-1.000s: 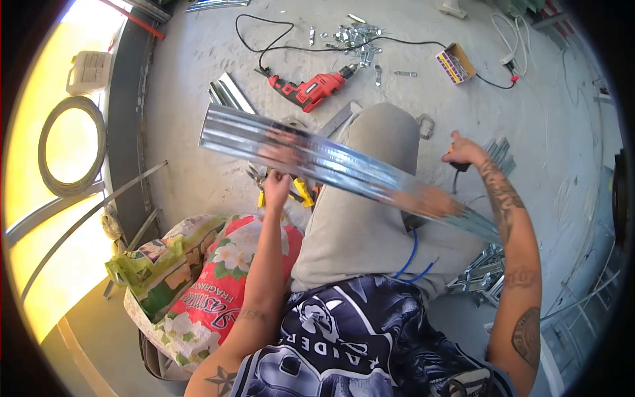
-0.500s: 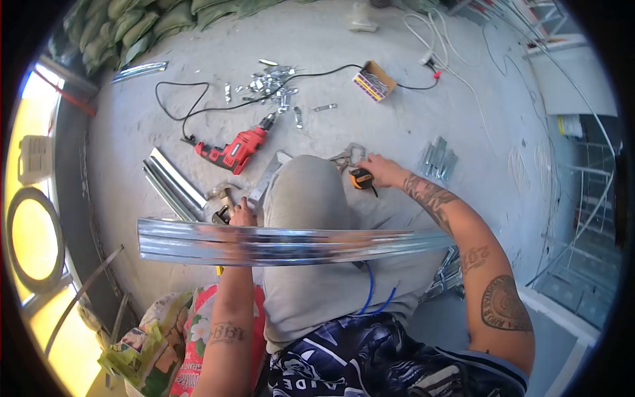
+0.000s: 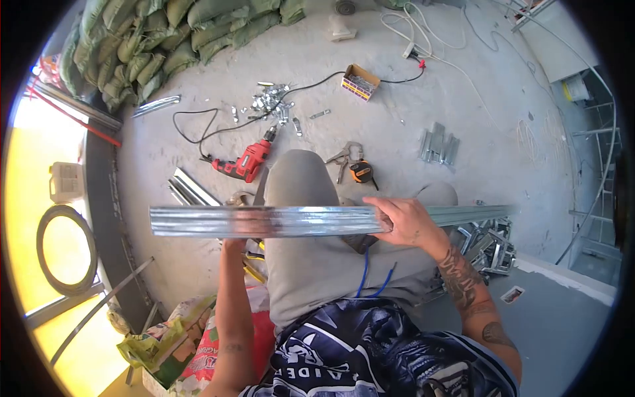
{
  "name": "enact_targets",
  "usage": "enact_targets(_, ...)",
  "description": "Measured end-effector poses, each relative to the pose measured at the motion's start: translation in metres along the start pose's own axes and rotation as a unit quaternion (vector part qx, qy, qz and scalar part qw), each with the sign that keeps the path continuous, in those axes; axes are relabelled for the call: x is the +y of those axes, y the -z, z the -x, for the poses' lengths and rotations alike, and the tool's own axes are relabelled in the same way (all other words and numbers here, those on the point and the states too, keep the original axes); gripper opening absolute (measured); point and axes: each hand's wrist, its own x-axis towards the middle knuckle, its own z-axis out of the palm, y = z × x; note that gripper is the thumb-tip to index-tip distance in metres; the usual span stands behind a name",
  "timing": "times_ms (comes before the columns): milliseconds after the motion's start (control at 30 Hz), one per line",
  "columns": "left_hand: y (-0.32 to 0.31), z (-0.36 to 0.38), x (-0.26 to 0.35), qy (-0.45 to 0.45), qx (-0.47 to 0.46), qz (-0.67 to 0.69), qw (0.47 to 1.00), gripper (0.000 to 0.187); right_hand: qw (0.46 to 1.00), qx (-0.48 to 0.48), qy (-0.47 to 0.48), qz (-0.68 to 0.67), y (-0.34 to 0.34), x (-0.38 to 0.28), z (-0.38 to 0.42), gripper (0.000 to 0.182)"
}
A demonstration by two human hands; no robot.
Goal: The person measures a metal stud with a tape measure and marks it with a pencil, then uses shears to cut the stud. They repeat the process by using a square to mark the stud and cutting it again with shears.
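Observation:
A long shiny metal channel (image 3: 311,221) stretches sideways above my knees, slightly blurred. My right hand (image 3: 410,223) is wrapped over it right of its middle. Most of my left hand (image 3: 235,243) is hidden behind the channel's left part, so its fingers do not show. Beyond the channel, a hammer (image 3: 239,198) is partly visible by my left knee. Between my knees on the floor lie locking pliers (image 3: 342,159) and an orange and black tape measure (image 3: 362,171). Yellow-handled tool parts (image 3: 254,270) show beside my left forearm.
A red drill (image 3: 245,163) with a black cord lies ahead, near scattered metal clips (image 3: 271,99) and an open box (image 3: 360,84). Short metal pieces (image 3: 438,144) lie right, with a metal heap (image 3: 486,248) nearer. Cut channels (image 3: 192,188) lie left; sandbags (image 3: 165,40) are stacked behind.
My right hand has left the tape measure, which stays on the floor, and has taken hold of the channel. The channel has shifted right and slightly away from me.

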Motion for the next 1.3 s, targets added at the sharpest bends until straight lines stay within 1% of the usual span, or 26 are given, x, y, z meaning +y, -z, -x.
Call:
enact_targets(33, -0.046, 0.006, 0.016, -0.027, 0.081, -0.17, 0.982, 0.039, 1.0, 0.006, 0.008, -0.006, 0.001, -0.004, -0.004, 0.08)
enact_targets(67, -0.068, 0.013, 0.025, -0.051, 0.161, -0.334, 0.927, 0.04, 1.0, 0.015, 0.018, -0.005, 0.007, -0.011, -0.012, 0.077)
enact_targets(100, -0.048, 0.027, 0.019, -0.061, 0.346, -0.189, 0.917, 0.031, 0.999, 0.026, 0.029, -0.003, 0.01, -0.016, -0.021, 0.073)
enact_targets(133, -0.047, 0.046, 0.029, -0.069, 0.349, -0.196, 0.914, 0.031, 0.999, 0.032, 0.038, -0.007, 0.008, -0.02, -0.03, 0.073)
enact_targets(200, -0.051, 0.076, 0.045, -0.242, 0.435, -0.171, 0.85, 0.022, 0.998, 0.038, 0.003, -0.041, 0.002, -0.03, -0.048, 0.066)
enact_targets(233, -0.07, 0.085, 0.055, -0.301, 0.486, -0.266, 0.776, 0.023, 0.994, 0.077, 0.043, -0.059, -0.004, -0.033, -0.057, 0.061)
enact_targets(267, -0.095, 0.095, 0.065, -0.35, 0.53, -0.356, 0.686, 0.029, 0.994, 0.073, 0.052, -0.061, -0.011, -0.036, -0.065, 0.061)
enact_targets(333, -0.126, 0.117, 0.084, -0.372, 0.614, -0.457, 0.526, 0.032, 0.977, 0.175, 0.113, -0.036, -0.023, -0.04, -0.079, 0.06)
enact_targets(367, -0.148, 0.128, 0.089, -0.396, 0.618, -0.464, 0.496, 0.032, 0.986, 0.139, 0.065, -0.062, -0.03, -0.039, -0.081, 0.061)
enact_targets(400, -0.167, 0.135, 0.092, -0.42, 0.621, -0.47, 0.467, 0.031, 0.987, 0.134, 0.07, -0.063, -0.036, -0.036, -0.083, 0.061)
enact_targets(433, -0.185, 0.14, 0.093, -0.418, 0.625, -0.469, 0.464, 0.031, 0.981, 0.169, 0.088, -0.04, -0.042, -0.034, -0.085, 0.062)
enact_targets(467, -0.202, 0.143, 0.092, -0.446, 0.6, -0.453, 0.486, 0.029, 0.974, 0.203, 0.104, -0.017, -0.045, -0.033, -0.087, 0.063)
enact_targets(533, -0.217, 0.143, 0.073, -0.466, 0.58, -0.437, 0.505, 0.027, 0.978, 0.184, 0.096, -0.01, -0.049, -0.029, -0.087, 0.065)
enact_targets(600, -0.225, 0.136, 0.052, -0.439, 0.482, -0.362, 0.666, 0.019, 0.982, 0.163, 0.092, -0.001, -0.052, -0.031, -0.087, 0.067)
enact_targets(667, -0.24, 0.121, 0.023, -0.35, 0.448, -0.277, 0.775, 0.018, 0.985, 0.162, 0.064, -0.017, -0.051, -0.033, -0.088, 0.073)
enact_targets(700, -0.242, 0.115, 0.009, -0.303, 0.433, -0.275, 0.804, 0.018, 0.985, 0.159, 0.065, -0.016, -0.053, -0.032, -0.088, 0.073)
enact_targets(767, -0.249, 0.1, -0.012, -0.221, 0.393, -0.277, 0.848, 0.019, 0.961, 0.254, 0.104, -0.024, -0.056, -0.029, -0.088, 0.079)
enact_targets(800, -0.253, 0.094, -0.021, -0.186, 0.373, -0.282, 0.864, 0.02, 0.962, 0.252, 0.102, -0.022, -0.056, -0.028, -0.086, 0.079)
enact_targets(867, -0.245, 0.087, -0.041, -0.158, 0.34, -0.302, 0.876, 0.022, 0.94, 0.312, 0.135, 0.024, -0.054, -0.031, -0.084, 0.084)
enact_targets(900, -0.244, 0.086, -0.048, -0.142, 0.339, -0.306, 0.878, 0.023, 0.941, 0.309, 0.134, 0.024, -0.053, -0.033, -0.084, 0.084)
enact_targets(967, -0.25, 0.086, -0.043, -0.124, 0.341, -0.305, 0.88, 0.024, 0.951, 0.263, 0.105, 0.125, -0.048, -0.039, -0.083, 0.082)
enact_targets(1033, -0.253, 0.094, -0.028, 0.052, 0.241, -0.403, 0.881, 0.024, 0.959, 0.229, 0.089, 0.14, -0.047, -0.04, -0.083, 0.078)
enact_targets(1067, -0.257, 0.096, -0.022, 0.053, 0.246, -0.398, 0.882, 0.024, 0.964, 0.201, 0.071, 0.156, -0.048, -0.039, -0.084, 0.075)
enact_targets(1133, -0.261, 0.097, -0.012, 0.094, 0.21, -0.438, 0.869, 0.024, 0.974, 0.182, 0.091, 0.1, -0.052, -0.032, -0.088, 0.071)
enact_targets(1167, -0.258, 0.096, -0.014, 0.102, 0.205, -0.428, 0.874, 0.023, 0.979, 0.166, 0.108, 0.045, -0.054, -0.028, -0.089, 0.067)
enact_targets(1300, -0.254, 0.098, -0.017, 0.144, 0.233, -0.354, 0.894, 0.023, 0.978, 0.155, 0.141, 0.007, -0.05, -0.022, -0.089, 0.069)
